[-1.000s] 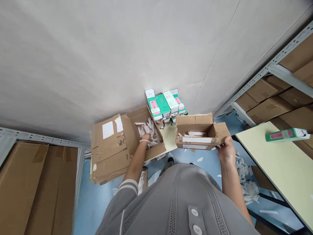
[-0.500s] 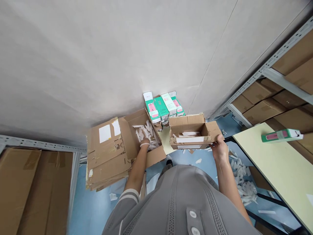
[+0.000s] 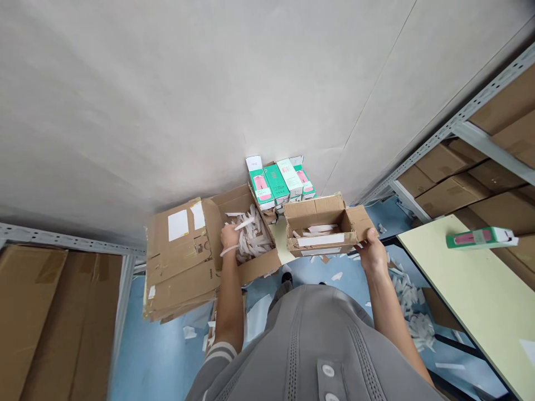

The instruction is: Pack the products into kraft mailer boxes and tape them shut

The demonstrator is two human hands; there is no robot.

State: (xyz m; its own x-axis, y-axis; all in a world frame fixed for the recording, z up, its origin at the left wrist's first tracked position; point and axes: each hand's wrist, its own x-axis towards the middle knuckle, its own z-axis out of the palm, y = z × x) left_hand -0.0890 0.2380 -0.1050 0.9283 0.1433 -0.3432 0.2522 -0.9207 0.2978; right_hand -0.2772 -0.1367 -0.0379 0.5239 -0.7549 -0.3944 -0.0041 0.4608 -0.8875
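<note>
My left hand (image 3: 229, 237) is inside the large open cardboard box (image 3: 261, 268), closed on one slim white strip (image 3: 244, 224) that points to the right. Beneath it lies a heap of similar white strips (image 3: 254, 243); their exact kind is too small to make out. My right hand (image 3: 371, 252) grips the right flap of a smaller cardboard box (image 3: 314, 210), fingers under the flap and thumb on top. A few white pieces (image 3: 321, 228) lie inside this smaller box, which has white labels on its near side.
Green and white product boxes (image 3: 276, 184) stand against the wall behind. Flattened cardboard (image 3: 178, 267) is at the left. A pale table (image 3: 451, 273) at right bears one green box (image 3: 480, 238). Shelves with cartons (image 3: 451, 181) flank me; white scraps (image 3: 412, 306) litter the blue floor.
My left hand has lifted from the heap and moved left, bringing up a white strip. The smaller box has shifted slightly left, with my right hand still on its flap.
</note>
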